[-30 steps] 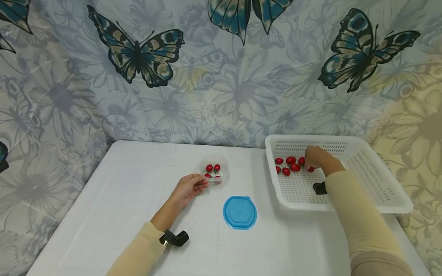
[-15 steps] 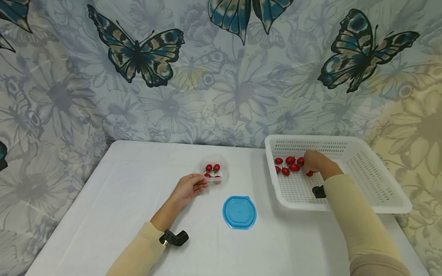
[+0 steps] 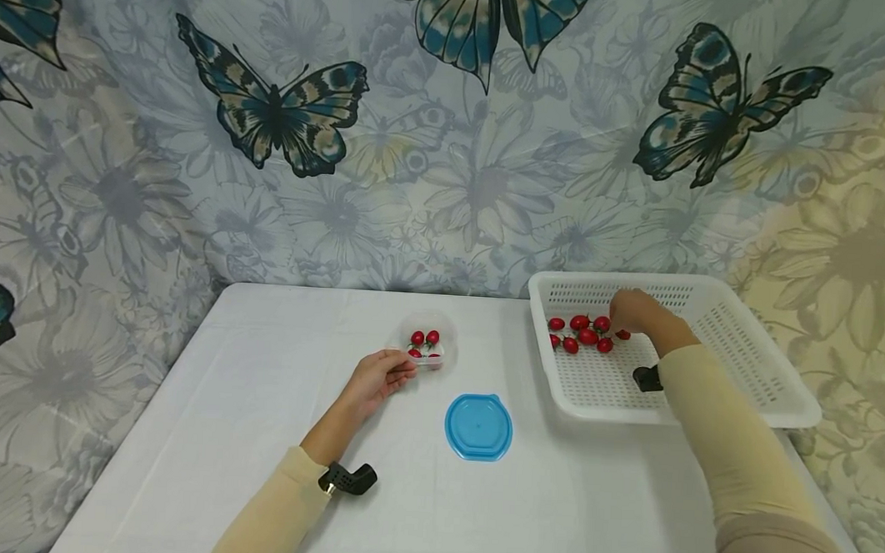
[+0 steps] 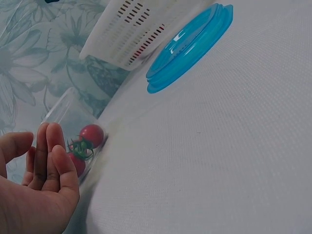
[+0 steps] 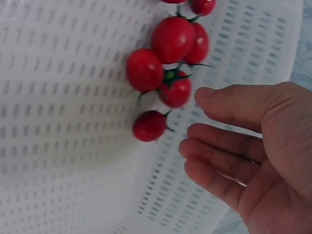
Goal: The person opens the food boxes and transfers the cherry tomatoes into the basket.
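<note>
Big blue and black butterflies (image 3: pixel 274 111) are on the flowery wall (image 3: pixel 401 216) behind the white table (image 3: pixel 217 415). On the right side, the wall is yellow, with a big flower (image 3: pixel 868 253) on it.

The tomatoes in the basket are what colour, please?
Red; the tomatoes show best in the right wrist view.

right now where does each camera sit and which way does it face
Head: on the head, facing forward and down at the table; left hand, right hand, sleeves show.
Left wrist: on that wrist, facing the clear container and blue lid; left hand shows.
Right wrist: on that wrist, facing the basket and tomatoes; right hand shows.
Head and left wrist share the blue lid.
</note>
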Demonstrator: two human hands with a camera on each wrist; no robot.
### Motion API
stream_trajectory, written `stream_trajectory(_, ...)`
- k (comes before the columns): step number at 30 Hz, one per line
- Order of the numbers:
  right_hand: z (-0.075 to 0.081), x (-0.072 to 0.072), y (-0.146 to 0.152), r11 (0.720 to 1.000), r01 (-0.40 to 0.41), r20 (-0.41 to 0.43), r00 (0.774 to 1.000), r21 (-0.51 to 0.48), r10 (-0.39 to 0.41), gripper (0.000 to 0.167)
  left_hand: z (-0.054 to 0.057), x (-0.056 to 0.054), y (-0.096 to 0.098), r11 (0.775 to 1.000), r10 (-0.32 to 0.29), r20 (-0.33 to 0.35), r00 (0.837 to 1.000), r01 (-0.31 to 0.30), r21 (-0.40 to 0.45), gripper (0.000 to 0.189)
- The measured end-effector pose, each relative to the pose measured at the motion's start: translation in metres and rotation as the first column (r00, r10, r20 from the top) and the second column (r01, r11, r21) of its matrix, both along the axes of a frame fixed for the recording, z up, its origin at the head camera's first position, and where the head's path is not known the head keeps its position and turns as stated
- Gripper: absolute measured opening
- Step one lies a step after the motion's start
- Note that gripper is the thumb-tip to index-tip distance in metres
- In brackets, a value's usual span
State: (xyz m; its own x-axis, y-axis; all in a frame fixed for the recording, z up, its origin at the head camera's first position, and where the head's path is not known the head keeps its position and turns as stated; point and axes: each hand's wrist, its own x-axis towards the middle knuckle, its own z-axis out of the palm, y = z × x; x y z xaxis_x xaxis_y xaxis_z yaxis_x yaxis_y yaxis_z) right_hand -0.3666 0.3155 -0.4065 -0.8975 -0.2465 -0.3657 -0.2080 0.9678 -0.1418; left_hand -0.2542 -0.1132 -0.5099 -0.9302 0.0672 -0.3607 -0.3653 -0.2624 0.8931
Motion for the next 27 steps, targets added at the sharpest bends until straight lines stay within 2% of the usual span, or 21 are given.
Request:
stream_trajectory(7, 0.026, 0.0, -0.017, 0.999, -0.033, -0.114, 0.993, -0.026, 0.03, 0.019, 0.001, 0.001, 0.0, 1.0, 0.003, 0.007, 1.0, -0.003, 0.002, 0.017)
stream_trajectory(12, 0.04, 0.003, -0.036, 0.996, -0.092, -0.179, 0.98, -0.021, 0.087, 0.024, 0.001, 0.002, 0.0, 1.0, 0.012, 0.008, 1.0, -0.012, 0.005, 0.014)
stream_trajectory(18, 0.049, 0.007, -0.068, 0.985, -0.151, -0.226, 0.966, -0.083, 0.128, 0.026, -0.001, 0.001, 0.0, 1.0, 0.005, 0.008, 1.0, -0.005, 0.002, 0.014)
stream_trajectory(27, 0.057, 0.008, -0.116, 0.965, -0.253, -0.295, 0.929, -0.071, 0.222, 0.021, 0.002, 0.001, 0.001, 1.0, 0.002, -0.011, 1.0, -0.002, -0.002, 0.017)
